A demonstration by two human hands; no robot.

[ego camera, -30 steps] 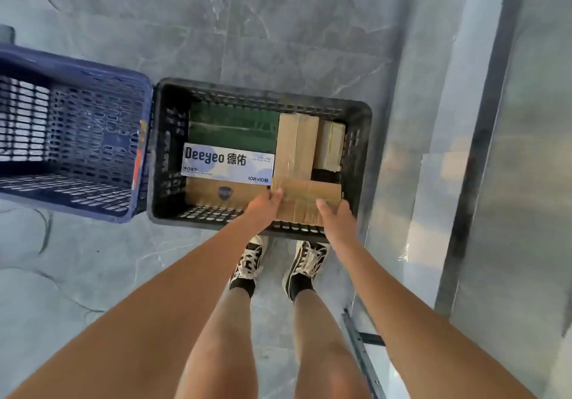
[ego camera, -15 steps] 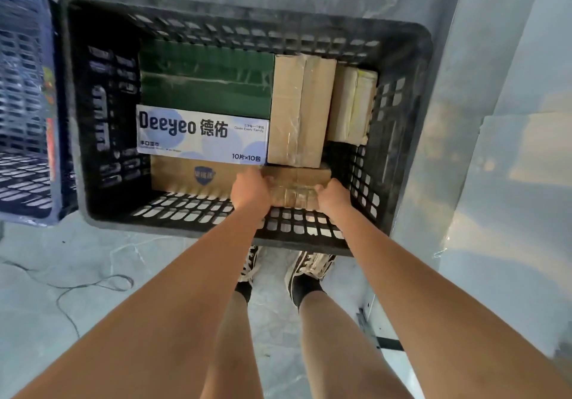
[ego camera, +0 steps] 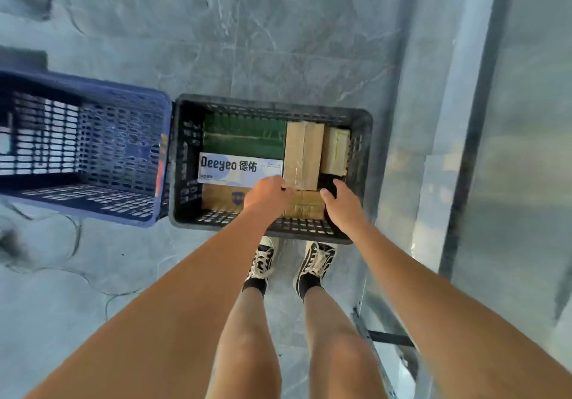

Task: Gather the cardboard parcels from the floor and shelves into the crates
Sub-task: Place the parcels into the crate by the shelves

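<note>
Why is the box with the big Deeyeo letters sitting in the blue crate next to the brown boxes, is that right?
Not quite. The head view shows the Deeyeo box in the black crate, not the blue crate. It does sit next to the brown boxes there. No boxes show in the blue crate.

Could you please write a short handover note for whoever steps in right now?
Left hand: fingers curled at the corner of the upright cardboard parcel; whether it has a grip is unclear.
Right hand: open, above the black crate, holding nothing.
Done: the black crate holds the white Deeyeo box, a green box, the upright parcel, a smaller parcel beside it, and flat parcels at the near side.
The blue crate to the left shows no parcels.
Left: no loose parcels in view; check floor and shelves.
</note>
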